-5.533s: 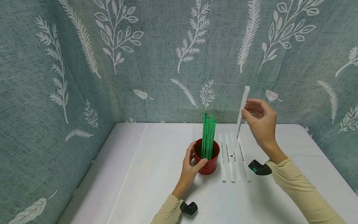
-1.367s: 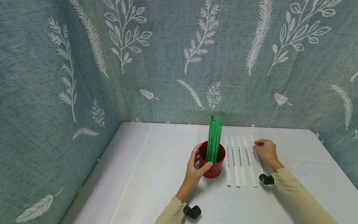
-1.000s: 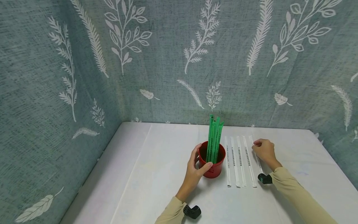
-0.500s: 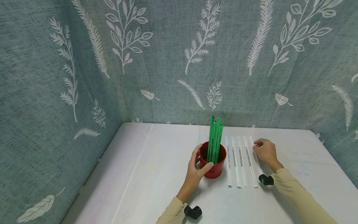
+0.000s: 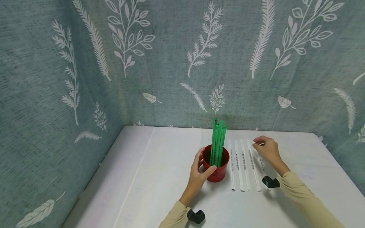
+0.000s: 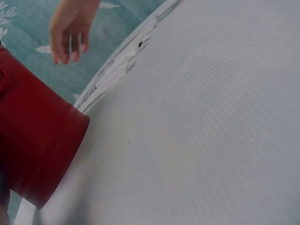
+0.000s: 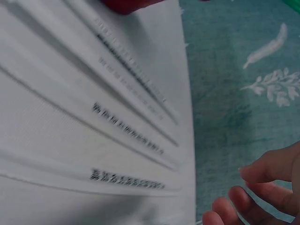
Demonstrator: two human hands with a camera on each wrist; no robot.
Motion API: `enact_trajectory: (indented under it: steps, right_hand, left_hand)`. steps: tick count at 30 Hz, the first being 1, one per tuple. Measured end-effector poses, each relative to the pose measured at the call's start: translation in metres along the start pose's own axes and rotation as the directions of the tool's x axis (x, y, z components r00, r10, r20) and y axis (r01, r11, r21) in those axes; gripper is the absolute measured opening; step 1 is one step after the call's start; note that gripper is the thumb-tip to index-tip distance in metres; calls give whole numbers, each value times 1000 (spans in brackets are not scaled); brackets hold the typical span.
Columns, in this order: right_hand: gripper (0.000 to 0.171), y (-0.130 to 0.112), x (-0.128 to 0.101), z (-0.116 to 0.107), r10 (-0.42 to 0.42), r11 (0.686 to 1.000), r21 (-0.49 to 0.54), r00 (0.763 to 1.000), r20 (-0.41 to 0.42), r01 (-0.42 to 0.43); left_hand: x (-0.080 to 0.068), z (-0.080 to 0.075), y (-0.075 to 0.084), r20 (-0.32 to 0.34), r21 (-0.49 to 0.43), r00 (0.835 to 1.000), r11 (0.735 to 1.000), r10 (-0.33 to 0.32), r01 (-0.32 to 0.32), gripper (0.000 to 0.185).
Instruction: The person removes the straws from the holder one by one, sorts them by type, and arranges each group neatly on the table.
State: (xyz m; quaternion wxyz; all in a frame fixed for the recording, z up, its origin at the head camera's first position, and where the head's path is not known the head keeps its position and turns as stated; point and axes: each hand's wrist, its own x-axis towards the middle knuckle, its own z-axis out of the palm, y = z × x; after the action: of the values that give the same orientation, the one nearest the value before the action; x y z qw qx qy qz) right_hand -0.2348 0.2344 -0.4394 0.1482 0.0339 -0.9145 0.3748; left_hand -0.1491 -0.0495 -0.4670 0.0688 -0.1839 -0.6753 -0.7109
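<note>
My left hand (image 5: 196, 178) grips the side of a small red bucket (image 5: 217, 174), thumb at the front near the rim. Several green wrapped straws (image 5: 218, 142) stand upright in the bucket. To its right, several white paper-wrapped straws (image 5: 252, 167) with printed text lie side by side in a row. Above the far end of the rightmost white straw (image 5: 262, 165) is my right hand (image 5: 269, 151), its fingers loosely bent and holding nothing. The right wrist view shows that hand's fingertips (image 7: 240, 197) apart from the straws.
A white-covered table (image 5: 159, 190) carries everything. Grey-green cloth with white leaf patterns (image 5: 196, 57) hangs right behind the table's far edge and along the left side. A black wrist device (image 5: 196, 216) sits at the left sleeve, another at the right.
Earlier my right hand held a white straw upright over the row, then laid it at the right end. Now that hand has let go and risen slightly. My left hand stays on the bucket.
</note>
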Motion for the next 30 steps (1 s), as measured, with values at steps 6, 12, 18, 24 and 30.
enact_trajectory:
  steps: [6,12,18,24,30]
  right_hand:
    - [20,-12,-1,-4,4,1000,26,1000,1,-4]
    - [22,-26,-2,-5,-1,998,65,1000,25,-1]
    - [21,-38,-6,-5,-42,995,88,999,15,41]
    - [21,-51,-9,-5,-77,992,99,997,15,75]
    - [22,-63,-9,-3,-82,985,153,996,43,74]
  left_hand:
    - [3,-2,-27,-3,14,1000,1000,3,-3,68]
    - [3,-4,-34,-11,13,1000,1000,-3,3,68]
    - [3,-4,-21,-7,18,1000,1000,-7,8,68]
    - [0,-3,2,20,10,1000,1000,-18,18,68]
    - [0,-2,4,16,10,1000,1000,-18,17,67]
